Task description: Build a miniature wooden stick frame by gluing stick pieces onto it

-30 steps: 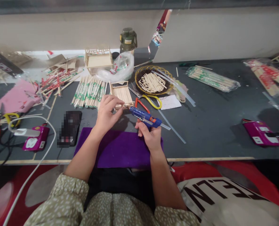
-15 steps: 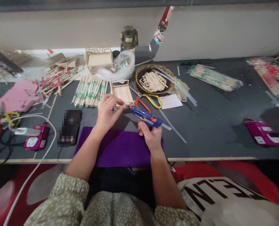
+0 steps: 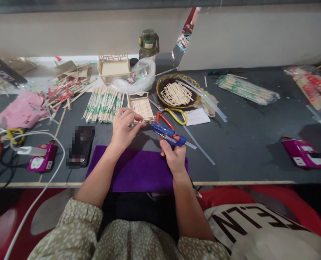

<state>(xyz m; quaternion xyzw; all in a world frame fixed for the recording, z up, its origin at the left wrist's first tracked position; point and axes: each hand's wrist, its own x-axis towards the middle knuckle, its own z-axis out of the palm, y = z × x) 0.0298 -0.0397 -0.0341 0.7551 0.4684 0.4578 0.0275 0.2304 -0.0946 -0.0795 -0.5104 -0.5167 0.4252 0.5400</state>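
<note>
**Glue gun nozzle meets pinched fingers beyond the purple cloth**

In the head view, the purple cloth (image 3: 146, 169) lies at the table's near edge, between the person's arms. The right hand (image 3: 173, 153), over the cloth's far right corner, is wrapped around the handle of a blue glue gun (image 3: 163, 132), which points leftward. Beyond the cloth's far edge, the left hand (image 3: 125, 126) brings thumb and forefinger together at the nozzle; whatever sits between those fingertips is too small to make out. A little stick frame (image 3: 140, 107) stands farther beyond the cloth, just behind the left fingertips; whether they touch it cannot be told.

Beyond the cloth's right half lie red-and-yellow-handled scissors (image 3: 166, 121) and, farther off, a woven basket (image 3: 173, 106) holding cut sticks (image 3: 176, 94). A clear strip (image 3: 199, 146) lies off the cloth's far right corner. Just left of the cloth is a phone (image 3: 86, 144), its screen blurred. Beyond the cloth's left part are paper-wrapped chopsticks (image 3: 103, 104), with a larger stick frame (image 3: 114, 68) behind them.
</note>
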